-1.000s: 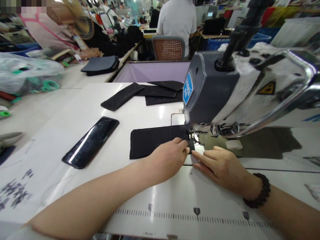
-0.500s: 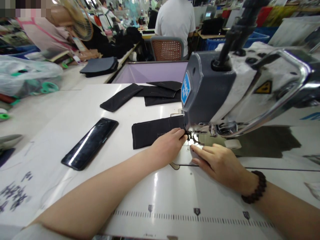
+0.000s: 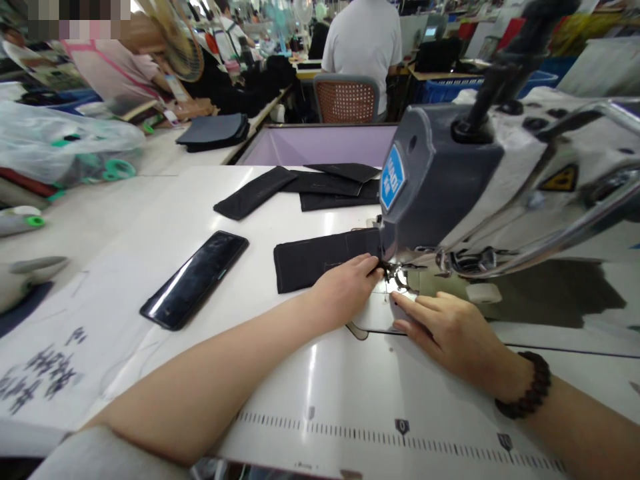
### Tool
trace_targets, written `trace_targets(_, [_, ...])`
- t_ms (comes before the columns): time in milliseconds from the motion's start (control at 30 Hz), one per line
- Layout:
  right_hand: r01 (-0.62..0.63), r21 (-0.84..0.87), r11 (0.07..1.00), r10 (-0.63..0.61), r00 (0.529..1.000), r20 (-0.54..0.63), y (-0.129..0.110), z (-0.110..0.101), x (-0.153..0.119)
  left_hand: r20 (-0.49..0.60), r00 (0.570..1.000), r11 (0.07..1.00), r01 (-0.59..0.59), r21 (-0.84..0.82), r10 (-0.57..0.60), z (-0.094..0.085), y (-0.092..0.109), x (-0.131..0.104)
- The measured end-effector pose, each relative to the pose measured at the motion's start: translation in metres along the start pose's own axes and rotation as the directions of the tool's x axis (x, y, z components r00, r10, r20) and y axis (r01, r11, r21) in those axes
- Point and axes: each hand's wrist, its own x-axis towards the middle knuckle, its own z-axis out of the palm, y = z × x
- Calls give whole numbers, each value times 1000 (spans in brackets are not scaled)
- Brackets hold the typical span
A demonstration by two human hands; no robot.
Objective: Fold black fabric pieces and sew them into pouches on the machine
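Beside the sewing machine's needle area, my left hand (image 3: 347,288) is closed, its fingertips pinching the near right corner of a folded black fabric piece (image 3: 305,263). That piece lies flat on the white table, and its right end passes behind the machine head (image 3: 425,173). My right hand (image 3: 445,327), with a dark braided bracelet (image 3: 533,387) at the wrist, rests on the machine bed just right of the presser foot (image 3: 399,275). Its index finger and thumb are stretched out and apart, with nothing visible between them. The fabric's edge under the foot is hard to make out.
Several black fabric pieces (image 3: 255,192) lie behind the held one. A phone (image 3: 195,280) lies left of my left forearm. Farther left are a plastic bag (image 3: 60,137) and a thread cone (image 3: 25,283). A ruler scale (image 3: 360,433) runs along the front edge. Co-workers sit beyond.
The whole view has shifted, so the table and machine appear slightly farther right. Both hands keep nearly the same place at the presser foot, and the black fabric piece shows no clear movement.
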Motion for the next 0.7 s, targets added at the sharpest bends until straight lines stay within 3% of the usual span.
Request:
trace_targets(167, [90, -8, 996, -91, 994, -65, 3, 1, -4, 5, 1000, 994, -7, 108, 7, 8, -7, -4])
trace_targets(333, [156, 9, 988, -154, 983, -97, 6, 0, -2, 91, 978, 981, 181, 72, -187, 10, -30, -11])
trace_targets(500, [146, 82, 986, -136, 985, -109, 6, -3, 2, 36, 945, 945, 326, -39, -324, 0, -36, -14])
trace_targets(600, [161, 190, 969, -138, 982, -126, -6, -24, 0, 34, 910, 907, 416, -64, -414, -1, -39, -14])
trace_targets(700, [143, 308, 941, -104, 985, -138, -29, -59, -9, 44, 900, 896, 435, -93, -433, 6, -44, -14])
